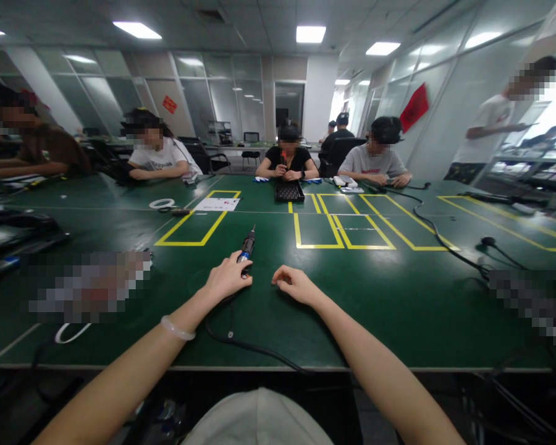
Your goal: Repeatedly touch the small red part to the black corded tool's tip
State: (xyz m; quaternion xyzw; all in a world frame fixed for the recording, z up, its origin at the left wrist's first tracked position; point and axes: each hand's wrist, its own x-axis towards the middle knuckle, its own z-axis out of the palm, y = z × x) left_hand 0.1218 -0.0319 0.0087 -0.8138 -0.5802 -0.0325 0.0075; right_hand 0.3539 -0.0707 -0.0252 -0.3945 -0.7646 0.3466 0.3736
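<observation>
On the green table (370,303), my left hand (228,275) is wrapped around an electric screwdriver (246,250) with a dark body and a blue band. Its metal bit points away from me, towards the far side. A black cord (259,351) runs from under my left hand back to the table's near edge. My right hand (296,284) rests a short way to the right of the screwdriver, apart from it. Its fingers are loosely curled, with a gap between them and the thumb, and nothing shows in them.
Yellow tape outlines (319,247) mark the table ahead. Left of centre lie a white paper (217,204) and a white coil (161,204). A black tray (289,191) sits before a person (306,162) opposite. A black cable (429,219) crosses the right side. Other people sit around the table.
</observation>
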